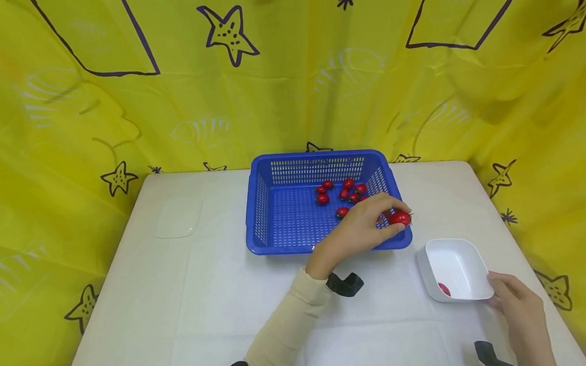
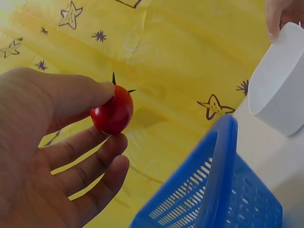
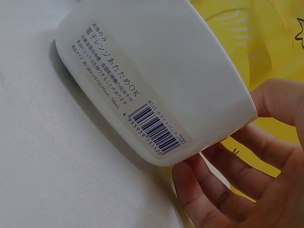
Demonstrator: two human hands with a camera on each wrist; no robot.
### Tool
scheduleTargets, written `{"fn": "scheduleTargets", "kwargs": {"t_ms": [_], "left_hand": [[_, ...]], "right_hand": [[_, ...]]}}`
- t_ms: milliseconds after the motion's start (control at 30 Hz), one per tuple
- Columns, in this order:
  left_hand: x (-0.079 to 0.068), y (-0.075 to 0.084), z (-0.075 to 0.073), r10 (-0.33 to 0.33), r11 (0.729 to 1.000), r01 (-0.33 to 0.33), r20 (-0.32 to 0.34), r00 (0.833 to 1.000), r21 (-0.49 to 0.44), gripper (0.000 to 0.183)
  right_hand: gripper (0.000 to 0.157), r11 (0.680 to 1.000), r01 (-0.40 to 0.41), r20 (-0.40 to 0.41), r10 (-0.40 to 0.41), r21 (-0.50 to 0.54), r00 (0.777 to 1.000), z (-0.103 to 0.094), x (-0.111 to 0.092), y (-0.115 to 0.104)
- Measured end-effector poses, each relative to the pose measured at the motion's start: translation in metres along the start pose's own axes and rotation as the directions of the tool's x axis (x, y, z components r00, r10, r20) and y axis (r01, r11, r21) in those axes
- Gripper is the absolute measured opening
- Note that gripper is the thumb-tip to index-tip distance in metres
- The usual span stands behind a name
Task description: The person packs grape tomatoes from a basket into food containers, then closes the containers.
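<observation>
Between thumb and fingers my left hand (image 1: pixel 362 225) pinches a cherry tomato (image 1: pixel 400 218) with a green stem, above the right rim of a blue basket (image 1: pixel 289 249). The left wrist view shows that cherry tomato (image 2: pixel 114 112) close up. More cherry tomatoes (image 1: pixel 322 199) lie on the basket's floor, some hidden behind the hand. At the right, my right hand (image 1: pixel 520 305) grips the corner of a white square container (image 1: pixel 463 264). One red tomato (image 1: pixel 444 289) shows inside it. A printed barcode label (image 3: pixel 128 90) covers the container's side in the right wrist view.
A clear, flat lid (image 1: pixel 178 218) lies on the left part of the white-covered table (image 1: pixel 207 300). Yellow curtains (image 1: pixel 278 94) with sea-creature drawings hang behind and along both sides. The container stands just right of the basket.
</observation>
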State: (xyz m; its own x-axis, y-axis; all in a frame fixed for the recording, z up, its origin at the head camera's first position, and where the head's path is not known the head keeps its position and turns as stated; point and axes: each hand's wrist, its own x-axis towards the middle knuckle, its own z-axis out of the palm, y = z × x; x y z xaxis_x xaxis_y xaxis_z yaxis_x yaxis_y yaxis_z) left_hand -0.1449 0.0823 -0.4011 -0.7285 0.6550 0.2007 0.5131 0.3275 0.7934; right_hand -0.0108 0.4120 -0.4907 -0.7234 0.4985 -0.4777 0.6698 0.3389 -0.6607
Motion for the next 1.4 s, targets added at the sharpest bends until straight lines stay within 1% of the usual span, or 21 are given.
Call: {"fn": "scheduleTargets", "kwargs": {"t_ms": [133, 267, 333, 433, 600, 667, 733, 833, 933, 1133, 1267, 1400], "left_hand": [[-0.004, 0.009, 0.003, 0.056, 0.998, -0.056, 0.016, 0.998, 0.014, 0.03], [-0.005, 0.017, 0.01, 0.115, 0.992, -0.116, 0.032, 0.993, 0.038, 0.03], [-0.005, 0.02, 0.013, 0.14, 0.989, -0.142, 0.045, 0.989, 0.047, 0.031], [-0.005, 0.025, 0.019, 0.152, 0.986, -0.157, 0.078, 0.985, 0.05, 0.033], [-0.004, 0.032, 0.032, 0.137, 0.987, -0.149, 0.155, 0.978, 0.066, 0.037], [-0.004, 0.034, 0.039, 0.132, 0.985, -0.15, 0.191, 0.973, 0.081, 0.038], [-0.004, 0.035, 0.045, 0.115, 0.986, -0.14, 0.23, 0.966, 0.095, 0.038], [-0.004, 0.035, 0.054, 0.09, 0.985, -0.125, 0.273, 0.958, 0.115, 0.038], [-0.004, 0.035, 0.062, 0.061, 0.985, -0.105, 0.297, 0.953, 0.133, 0.038], [0.0, 0.033, 0.076, 0.017, 0.982, -0.077, 0.332, 0.943, 0.17, 0.04], [0.006, 0.031, 0.085, 0.007, 0.977, -0.083, 0.355, 0.935, 0.197, 0.041], [0.015, 0.03, 0.095, 0.013, 0.968, -0.104, 0.368, 0.93, 0.23, 0.039]], "right_hand": [[0.069, 1.0, -0.002, -0.009, 0.003, 0.022, 1.0, 0.001, 0.001, 0.0], [0.066, 1.0, 0.005, -0.014, -0.005, 0.028, 1.0, 0.001, 0.002, 0.0], [0.069, 0.999, -0.006, 0.002, 0.006, 0.032, 1.0, 0.0, 0.002, 0.0], [0.072, 1.0, -0.022, 0.04, 0.021, 0.022, 0.999, 0.0, 0.002, -0.001], [0.075, 1.0, -0.023, 0.095, 0.023, -0.003, 0.995, -0.003, 0.001, -0.006], [0.076, 1.0, -0.019, 0.112, 0.019, -0.003, 0.994, -0.004, 0.001, -0.008], [0.078, 1.0, -0.006, 0.125, 0.006, -0.002, 0.992, -0.006, 0.001, -0.009], [0.078, 1.0, 0.02, 0.136, -0.019, -0.01, 0.991, -0.007, 0.0, -0.01], [0.078, 0.999, 0.038, 0.139, -0.037, -0.008, 0.99, -0.007, 0.0, -0.011], [0.077, 0.999, 0.039, 0.143, -0.037, -0.009, 0.989, -0.007, 0.001, -0.011], [0.076, 0.999, 0.045, 0.136, -0.042, -0.022, 0.99, -0.007, 0.001, -0.009], [0.076, 0.999, 0.038, 0.132, -0.035, -0.02, 0.991, -0.007, 0.001, -0.009]]}}
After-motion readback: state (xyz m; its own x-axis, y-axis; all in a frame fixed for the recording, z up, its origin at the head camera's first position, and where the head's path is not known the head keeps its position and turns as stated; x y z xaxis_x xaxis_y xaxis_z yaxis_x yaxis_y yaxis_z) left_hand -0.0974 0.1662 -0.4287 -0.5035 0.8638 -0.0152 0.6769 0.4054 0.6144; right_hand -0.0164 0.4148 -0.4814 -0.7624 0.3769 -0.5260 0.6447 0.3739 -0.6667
